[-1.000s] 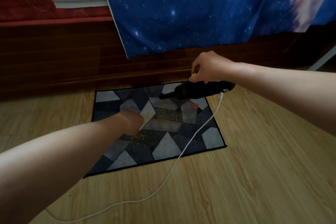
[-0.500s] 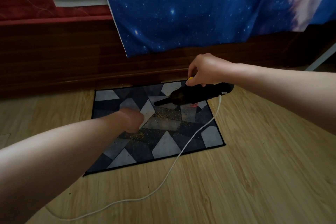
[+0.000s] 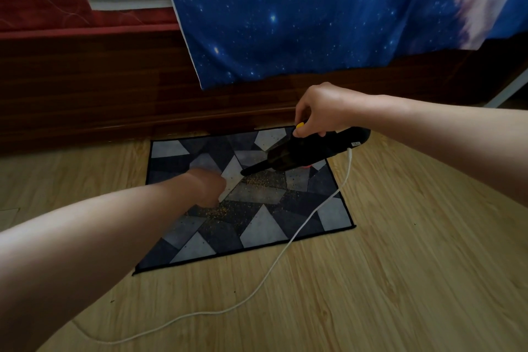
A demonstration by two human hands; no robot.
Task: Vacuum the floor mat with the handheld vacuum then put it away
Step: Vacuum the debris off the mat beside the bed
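Fingers (image 3: 303, 118) of the right hand (image 3: 325, 110) are curled round the top of the black handheld vacuum (image 3: 311, 151), the thumb beside its yellow switch (image 3: 299, 124); the left hand (image 3: 208, 186) is planted on the floor mat (image 3: 257, 227) as it was a second ago, knuckles away from me, so I cannot tell how its fingers lie; what has changed is the vacuum, which has swung down and left from the mat's far right corner; its nozzle (image 3: 250, 171) now points at the band of yellowish crumbs (image 3: 264, 180) in the middle, close above them; the white cord (image 3: 314, 211) trails across the mat onto the wooden floor (image 3: 400, 266); to my eye the cleaning is only starting, with plenty of grit left.
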